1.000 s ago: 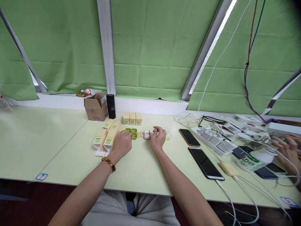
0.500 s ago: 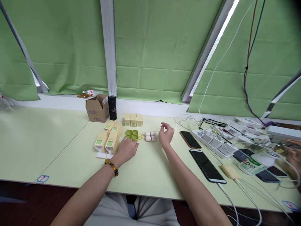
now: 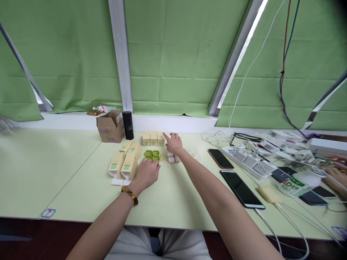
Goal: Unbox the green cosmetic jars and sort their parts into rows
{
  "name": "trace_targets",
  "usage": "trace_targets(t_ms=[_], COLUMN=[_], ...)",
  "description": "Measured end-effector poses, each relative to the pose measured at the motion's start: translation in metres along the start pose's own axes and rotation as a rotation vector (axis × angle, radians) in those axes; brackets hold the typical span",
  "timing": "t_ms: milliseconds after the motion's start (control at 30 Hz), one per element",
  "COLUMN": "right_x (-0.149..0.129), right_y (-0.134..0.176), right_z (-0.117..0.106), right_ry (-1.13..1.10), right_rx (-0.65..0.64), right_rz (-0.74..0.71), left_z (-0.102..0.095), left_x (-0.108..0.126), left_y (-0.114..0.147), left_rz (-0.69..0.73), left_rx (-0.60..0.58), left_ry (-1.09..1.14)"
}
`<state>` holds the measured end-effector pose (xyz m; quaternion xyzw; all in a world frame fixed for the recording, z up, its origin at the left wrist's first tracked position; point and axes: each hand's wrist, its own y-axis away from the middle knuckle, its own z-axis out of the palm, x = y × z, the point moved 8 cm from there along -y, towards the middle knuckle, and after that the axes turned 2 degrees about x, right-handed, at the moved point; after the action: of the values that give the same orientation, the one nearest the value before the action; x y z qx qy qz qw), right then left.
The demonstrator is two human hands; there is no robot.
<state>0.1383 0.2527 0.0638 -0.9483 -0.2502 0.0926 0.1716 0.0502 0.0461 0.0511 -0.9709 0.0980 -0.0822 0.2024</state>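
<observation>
Beside the row of small boxes [image 3: 153, 138], our right hand [image 3: 173, 143] is fairly wide, index pointing at the end box, holding nothing we can see. Our left hand [image 3: 148, 173] is by the green tubs [image 3: 155, 154]; its fingertips are hidden, so we cannot tell its grip. We should touch lightly and keep our wrist above the pink rolls [image 3: 170, 158]. Tall boxes [image 3: 129, 165] crowd our left; phones [image 3: 242, 189] lie well clear, right.
</observation>
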Motion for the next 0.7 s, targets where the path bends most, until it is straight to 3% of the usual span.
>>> trace_targets(t_ms=[400,700], right_x=[-0.012,-0.009], right_y=[-0.003,0.002], right_z=[0.009,0.008], right_ry=[-0.11,-0.206], right_rx=[-0.045,-0.013], right_rz=[-0.064,0.048], left_z=[0.0,-0.002], left_x=[0.004,0.002], left_y=[-0.001,-0.001], left_rz=[0.015,0.018], left_rx=[0.019,0.05], left_ry=[-0.017,-0.002])
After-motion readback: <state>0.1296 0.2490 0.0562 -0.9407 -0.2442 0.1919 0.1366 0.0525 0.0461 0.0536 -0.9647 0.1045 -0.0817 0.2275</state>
